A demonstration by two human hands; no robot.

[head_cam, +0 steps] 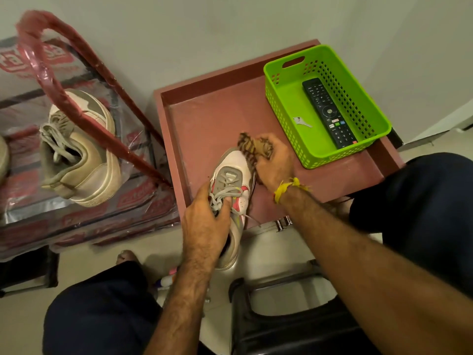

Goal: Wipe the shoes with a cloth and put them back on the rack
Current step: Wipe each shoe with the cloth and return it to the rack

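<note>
L hand: curled over the laces and tongue of the sneaker, thumb on the lace side, fingers wrapped into the opening; grips it firmly, steadying it.
R hand: fingers bunched round the cloth, pressing it vs. the toe/right side of the sneaker; yellow thread tied at the wrist.
Sneaker: white and grey w/ pink patches, grey laces; toe end over the tray, pointing away from the person, heel end hanging off the tray's near edge above the floor; tilted a bit onto its side.
Cloth: brown, striped, crumpled; touching the sneaker's toe, mostly under the R fingers.
Tray: reddish-brown, raised rim, set in front of the person between the knees and the wall.
Second shoe: beige/white sneaker w/ grey laces, lying on the rack at left, heel toward the camera; well apart from both hands.
Rack: red frame wrapped in clear plastic w/ red print, just beside the tray's left rim.
Basket: bright green, perforated, on the tray's right far corner; holds a black remote and a small key beside it.
Stool: black, low, by the person's legs, bottom centre.
Legs: dark trousers, knees either side; bare toes on the floor near the L knee.
</note>
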